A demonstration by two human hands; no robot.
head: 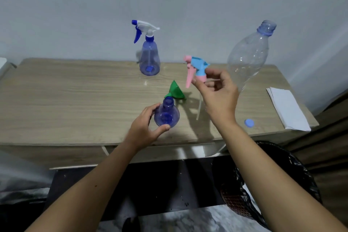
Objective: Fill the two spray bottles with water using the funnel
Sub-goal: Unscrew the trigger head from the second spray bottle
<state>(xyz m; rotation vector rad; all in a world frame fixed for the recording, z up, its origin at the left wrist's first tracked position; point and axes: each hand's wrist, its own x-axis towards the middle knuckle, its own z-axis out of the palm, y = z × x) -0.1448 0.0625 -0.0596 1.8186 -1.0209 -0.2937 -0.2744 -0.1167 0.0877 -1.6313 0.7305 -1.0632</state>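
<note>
Near centre of the table (56, 88): an open bottle (166, 114), steadied upright by the left hand (146, 128), thumb and fingers curled round its lower body. Just right and above: the pink-and-blue sprayer head (196, 70), off the bottle, pinched at its collar by thumb and fingertips of the right hand (218, 94), dip tube (199, 108) trailing down toward the tabletop. Just beyond the open neck: the green funnel (177, 90), lying on its side, untouched. Far centre: a second bottle (149, 60) with its blue-and-white trigger head on. Far right: a large clear water bottle (248, 56), uncapped, tilted in this wide view, looking nearly empty, though hard to tell for sure. Near right: its blue cap (249, 123), beside a stack of napkins (288, 109).

Likely handling: thin, see-through plastic throughout, light and easy to tip while empty, so a hold low on the body seems sound. Funnel small and stiff, best taken by its rim and seated spout-down in the neck. Large bottle soft-walled and apt to buckle or gush if squeezed, so best gripped at the waist with an even hand. Dip tube thin and springy, prone to flicking drips. Wet plastic likely slippery.
</note>
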